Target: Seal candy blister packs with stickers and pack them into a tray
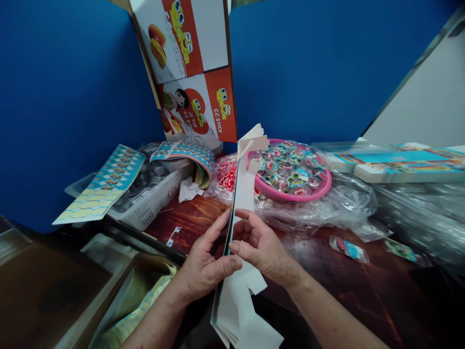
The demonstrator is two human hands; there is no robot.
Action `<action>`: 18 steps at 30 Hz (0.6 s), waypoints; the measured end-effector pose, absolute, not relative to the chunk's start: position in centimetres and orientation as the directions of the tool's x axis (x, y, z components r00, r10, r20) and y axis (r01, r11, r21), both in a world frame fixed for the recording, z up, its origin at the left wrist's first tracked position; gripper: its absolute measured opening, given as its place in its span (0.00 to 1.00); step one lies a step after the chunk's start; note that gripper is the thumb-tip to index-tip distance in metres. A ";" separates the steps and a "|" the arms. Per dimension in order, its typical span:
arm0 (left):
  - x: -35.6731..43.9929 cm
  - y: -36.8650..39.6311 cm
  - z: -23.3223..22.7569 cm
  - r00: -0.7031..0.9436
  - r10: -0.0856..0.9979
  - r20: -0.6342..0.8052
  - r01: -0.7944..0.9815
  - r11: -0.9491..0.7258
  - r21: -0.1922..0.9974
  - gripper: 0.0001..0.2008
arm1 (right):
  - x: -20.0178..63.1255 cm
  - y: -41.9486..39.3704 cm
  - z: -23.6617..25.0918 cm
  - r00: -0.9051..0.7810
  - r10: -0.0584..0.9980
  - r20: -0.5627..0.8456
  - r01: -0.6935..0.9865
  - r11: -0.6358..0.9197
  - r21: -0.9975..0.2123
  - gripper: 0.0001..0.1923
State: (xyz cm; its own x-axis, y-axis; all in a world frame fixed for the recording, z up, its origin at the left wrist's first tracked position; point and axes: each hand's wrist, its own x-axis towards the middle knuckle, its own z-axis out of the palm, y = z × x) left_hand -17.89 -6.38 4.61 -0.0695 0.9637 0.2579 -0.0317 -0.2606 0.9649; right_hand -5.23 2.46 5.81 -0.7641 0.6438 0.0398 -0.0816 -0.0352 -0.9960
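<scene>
A folded cardboard carton blank (236, 310) stands on edge between my hands, its plain white inner side and cut tabs facing right. Several layers show at its near end. My left hand (205, 264) grips its left face, thumb across the near edge. My right hand (263, 247) pinches the folded edge with thumb and curled fingers from the right. Behind the blank's far end is a pink round basket (308, 196) filled with small clear-wrapped packs (296, 167). Two loose packs, one a clear blister pack (349, 249), lie on the dark wooden table (327, 295).
At left, a white plastic basket (145, 215) holds clear plastic pieces, with a printed sheet (109, 182) over it. A rolled printed sheet (185, 157) lies beside it. Flat printed cartons (410, 162) and clear plastic (428, 211) are stacked right. An open cardboard box (123, 286) stands near left.
</scene>
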 end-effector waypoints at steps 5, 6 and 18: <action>-18.3 -6.3 4.8 -0.159 0.954 0.252 0.104 -0.238 0.966 0.28 | -4.9 2.5 6.1 -0.773 0.631 0.061 -0.092 -0.016 -0.996 0.24; -18.5 -6.3 4.8 -0.178 0.951 0.254 0.129 -0.234 0.964 0.27 | -4.8 2.5 6.3 -0.775 0.627 0.082 -0.088 0.020 -0.996 0.21; -20.1 -6.6 5.4 -0.586 0.795 0.156 0.035 -0.168 0.985 0.24 | -4.9 1.1 10.8 -0.540 0.711 0.451 0.454 0.697 -0.555 0.17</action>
